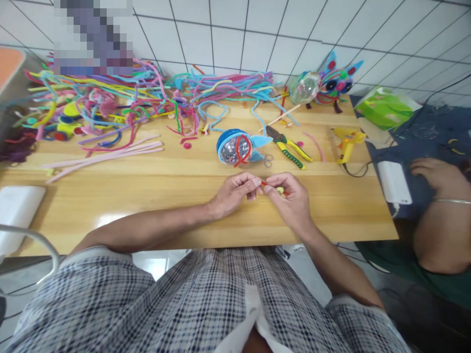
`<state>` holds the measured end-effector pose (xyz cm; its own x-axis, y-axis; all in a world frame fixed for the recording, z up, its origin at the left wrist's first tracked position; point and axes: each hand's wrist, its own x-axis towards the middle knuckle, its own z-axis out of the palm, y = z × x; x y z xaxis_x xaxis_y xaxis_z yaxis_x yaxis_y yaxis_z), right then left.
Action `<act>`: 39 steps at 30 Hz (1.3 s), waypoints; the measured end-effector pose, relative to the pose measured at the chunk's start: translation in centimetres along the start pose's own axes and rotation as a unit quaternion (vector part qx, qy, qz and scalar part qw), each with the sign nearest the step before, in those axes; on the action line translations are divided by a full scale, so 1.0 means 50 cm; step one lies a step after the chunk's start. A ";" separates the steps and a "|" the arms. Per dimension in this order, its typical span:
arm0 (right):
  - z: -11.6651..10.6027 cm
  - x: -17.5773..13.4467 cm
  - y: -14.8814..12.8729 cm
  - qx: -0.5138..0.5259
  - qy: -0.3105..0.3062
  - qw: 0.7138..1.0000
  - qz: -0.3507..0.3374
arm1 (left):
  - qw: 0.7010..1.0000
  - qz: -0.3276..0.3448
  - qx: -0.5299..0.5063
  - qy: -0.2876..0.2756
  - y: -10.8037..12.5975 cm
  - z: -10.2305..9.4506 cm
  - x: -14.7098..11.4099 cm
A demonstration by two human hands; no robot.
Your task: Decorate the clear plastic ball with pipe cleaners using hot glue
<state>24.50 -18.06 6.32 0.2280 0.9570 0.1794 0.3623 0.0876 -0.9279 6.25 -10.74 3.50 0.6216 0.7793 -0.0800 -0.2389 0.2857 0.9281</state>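
Both hands meet over the front of the wooden table (165, 196). My left hand (241, 191) pinches one end of a short red pipe cleaner (264, 183). The fingers of my right hand (290, 198) are closed on the same red piece, with a small yellow bit (280, 190) showing between them. Just beyond the hands lies a clear ball craft (235, 147) wrapped in blue pipe cleaner, with red loops and light blue points. Small scissors (268, 160) rest partly beside it. Green-and-yellow pliers (289, 147) lie to its right.
Colourful pipe cleaners (231, 87) pile along the wall. Pale pink strips (110, 156) lie at left. A yellow glue gun (348, 143) stands at right, near a white power bank (394, 182). A finished-looking craft face (334, 86) sits at the back. Another person's arm (443, 215) is at far right.
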 end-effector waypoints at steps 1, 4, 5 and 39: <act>-0.003 -0.002 0.002 0.005 -0.004 1.000 0.007 | 1.000 -0.009 -0.016 -0.005 -0.003 0.000 0.001; -0.014 -0.008 0.006 0.012 -0.013 0.999 0.029 | 0.996 -0.051 -0.055 -0.039 -0.009 -0.006 0.007; -0.019 -0.010 0.007 0.011 -0.013 0.999 0.038 | 0.995 -0.062 -0.056 -0.051 -0.010 -0.010 0.009; -0.022 -0.041 0.034 -0.017 0.012 0.997 0.080 | 0.983 -0.014 0.181 -0.038 0.007 -0.024 0.003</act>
<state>25.66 -20.20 4.74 0.3071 0.9509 0.0374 0.3500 -0.0763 -0.9336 5.37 -9.84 3.40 0.6814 0.7261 -0.0923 0.0511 0.0786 0.9956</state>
